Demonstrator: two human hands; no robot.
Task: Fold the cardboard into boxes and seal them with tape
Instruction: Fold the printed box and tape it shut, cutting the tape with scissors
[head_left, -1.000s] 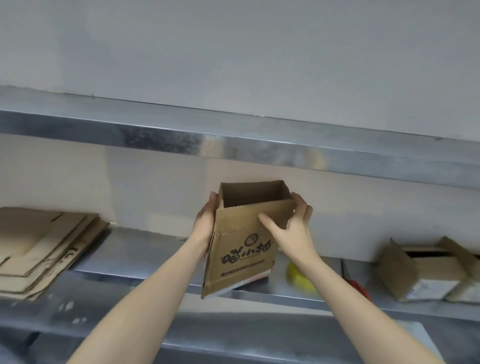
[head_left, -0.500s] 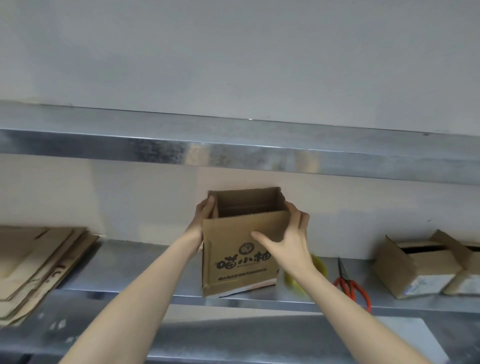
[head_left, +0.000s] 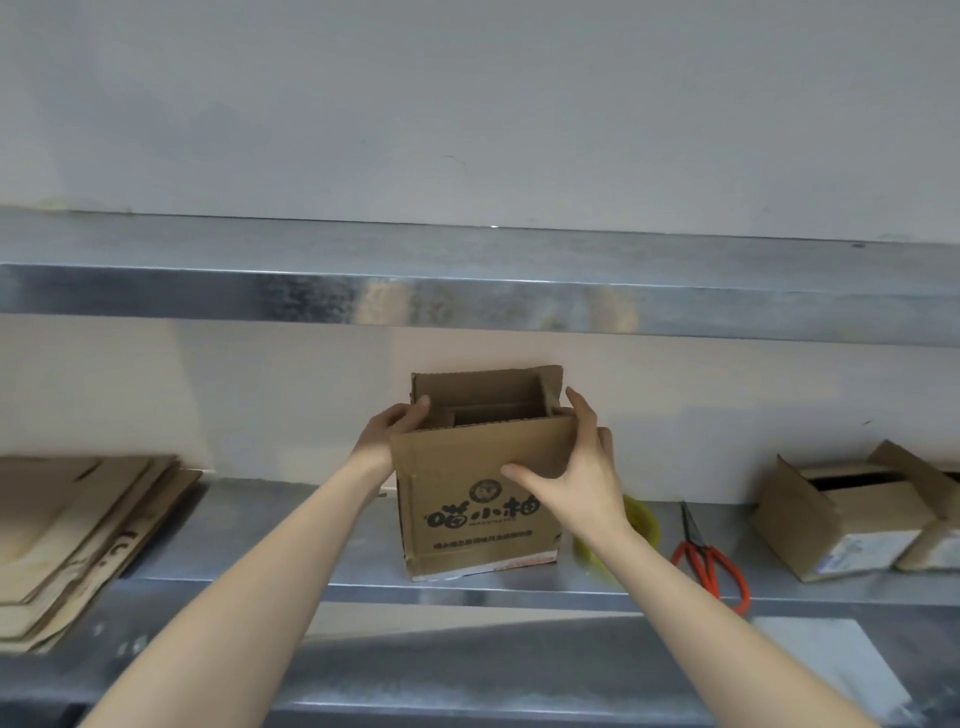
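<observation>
At my far left a stack of flat cardboard sheets (head_left: 78, 530) lay on the brushed metal shelf (head_left: 260, 535), their edges fanned and uneven. My left hand (head_left: 392, 428) gripped the top left corner of the box (head_left: 467, 499), fingertips hooked over the rim. The box stood upright on the shelf near its front edge, brown corrugated board with dark print on the front, its top open and a flap showing inside. My right hand (head_left: 582, 467) held the upper right corner, thumb pressed flat on the front panel and fingers wrapped round the side, partly hiding a yellow tape roll (head_left: 641, 519) just behind my wrist. Red-handled scissors (head_left: 709, 564) lay beside the roll. Further right sat two folded boxes (head_left: 831, 519), touching; a dark gap showed between the nearer one's flaps, its contents hidden. An upper shelf (head_left: 467, 291) of dull steel ran overhead.
</observation>
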